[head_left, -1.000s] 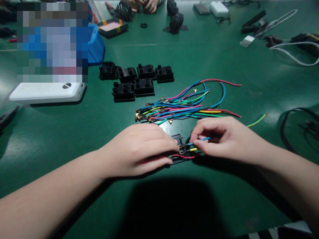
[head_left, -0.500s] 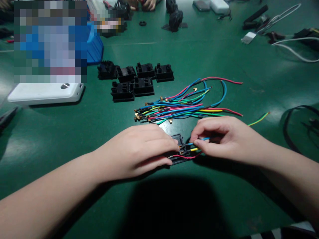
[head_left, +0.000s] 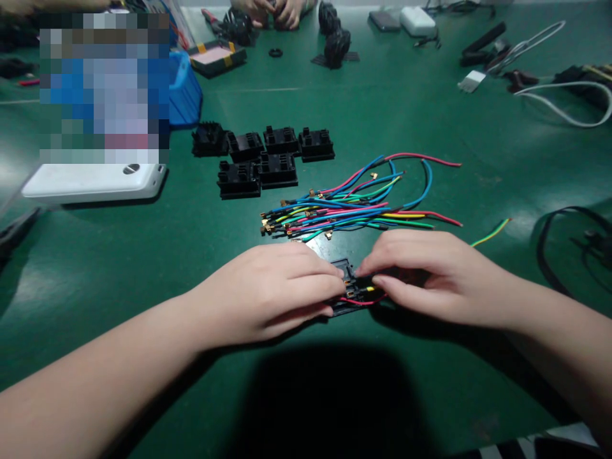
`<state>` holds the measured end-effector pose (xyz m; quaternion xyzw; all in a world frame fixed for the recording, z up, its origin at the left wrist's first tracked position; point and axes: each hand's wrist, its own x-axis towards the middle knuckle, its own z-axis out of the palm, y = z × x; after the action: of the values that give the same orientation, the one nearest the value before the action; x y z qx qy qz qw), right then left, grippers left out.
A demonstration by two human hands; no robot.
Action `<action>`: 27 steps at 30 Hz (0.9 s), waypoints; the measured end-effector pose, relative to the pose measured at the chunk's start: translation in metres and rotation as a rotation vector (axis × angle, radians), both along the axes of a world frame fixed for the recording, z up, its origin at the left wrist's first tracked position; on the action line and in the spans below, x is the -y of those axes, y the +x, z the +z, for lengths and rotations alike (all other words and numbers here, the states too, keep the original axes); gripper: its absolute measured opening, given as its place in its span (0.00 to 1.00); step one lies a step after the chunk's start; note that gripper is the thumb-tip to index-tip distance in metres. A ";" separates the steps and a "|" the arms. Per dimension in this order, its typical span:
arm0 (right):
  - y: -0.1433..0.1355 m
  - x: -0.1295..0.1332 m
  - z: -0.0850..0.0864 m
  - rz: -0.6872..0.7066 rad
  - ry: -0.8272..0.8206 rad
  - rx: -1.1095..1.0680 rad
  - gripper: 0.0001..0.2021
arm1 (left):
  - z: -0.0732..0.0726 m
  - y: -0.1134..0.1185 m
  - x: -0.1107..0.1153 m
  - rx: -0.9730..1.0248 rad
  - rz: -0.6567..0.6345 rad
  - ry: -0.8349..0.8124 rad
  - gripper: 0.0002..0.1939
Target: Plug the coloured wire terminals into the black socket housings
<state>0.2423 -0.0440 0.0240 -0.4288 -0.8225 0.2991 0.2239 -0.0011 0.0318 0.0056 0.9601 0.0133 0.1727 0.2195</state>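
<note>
Green and glossy, the table (head_left: 421, 108) stretches back to its far edge. Nearer its front, the left hand's (head_left: 282, 277) fingers hold a black plastic housing (head_left: 345, 310) down on the surface; the right hand's (head_left: 425, 274) thumb and index fingertips sit close together at the housing's right side, though whether they pinch anything I cannot tell. Between the hands show a yellow wire (head_left: 370, 289) and a red wire (head_left: 362, 302). Just beyond lies a bundle of coloured wires (head_left: 344, 210) with brass terminals, then six similar housings (head_left: 277, 172). Toward the table's left edge lies a white power bank (head_left: 95, 183); another person's hands (head_left: 287, 13) are at the far edge.
</note>
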 end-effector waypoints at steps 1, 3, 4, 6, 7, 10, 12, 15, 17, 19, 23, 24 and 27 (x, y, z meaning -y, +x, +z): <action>0.000 0.001 0.000 0.047 0.032 0.018 0.11 | -0.001 0.000 0.000 0.015 -0.005 0.007 0.13; 0.001 0.001 -0.001 0.102 0.073 0.053 0.13 | -0.003 0.000 0.000 0.037 -0.007 0.014 0.13; 0.001 0.001 -0.001 0.110 0.090 0.070 0.14 | -0.004 0.001 0.000 0.033 -0.001 0.012 0.13; 0.002 0.001 -0.002 0.120 0.123 0.104 0.14 | -0.003 0.001 0.000 -0.005 0.028 -0.018 0.12; 0.002 0.001 -0.002 0.133 0.139 0.119 0.15 | -0.002 0.001 0.000 -0.036 0.046 -0.042 0.12; 0.002 0.002 -0.002 0.162 0.195 0.179 0.15 | 0.001 0.001 0.000 -0.104 0.073 -0.093 0.11; 0.001 0.004 -0.002 0.161 0.264 0.244 0.15 | 0.002 0.001 0.000 -0.106 0.064 -0.098 0.11; -0.002 0.007 -0.003 0.161 0.348 0.319 0.15 | 0.001 0.001 0.000 -0.097 0.063 -0.107 0.11; -0.004 0.008 -0.004 0.153 0.336 0.297 0.14 | 0.000 0.001 0.000 -0.094 0.072 -0.114 0.12; -0.007 0.009 -0.006 0.124 0.283 0.240 0.12 | -0.001 0.001 0.000 -0.093 0.073 -0.118 0.12; -0.012 0.010 -0.007 0.095 0.207 0.201 0.10 | 0.000 0.001 0.000 -0.086 0.069 -0.120 0.11; -0.013 0.010 -0.006 0.095 0.208 0.208 0.10 | 0.000 0.001 0.000 -0.083 0.068 -0.121 0.11; -0.015 0.011 -0.004 0.083 0.212 0.217 0.09 | 0.000 0.001 0.000 -0.082 0.066 -0.124 0.11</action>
<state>0.2274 -0.0551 0.0195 -0.3982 -0.8859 0.1713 0.1649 -0.0002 0.0319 0.0060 0.9500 0.0644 0.1392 0.2718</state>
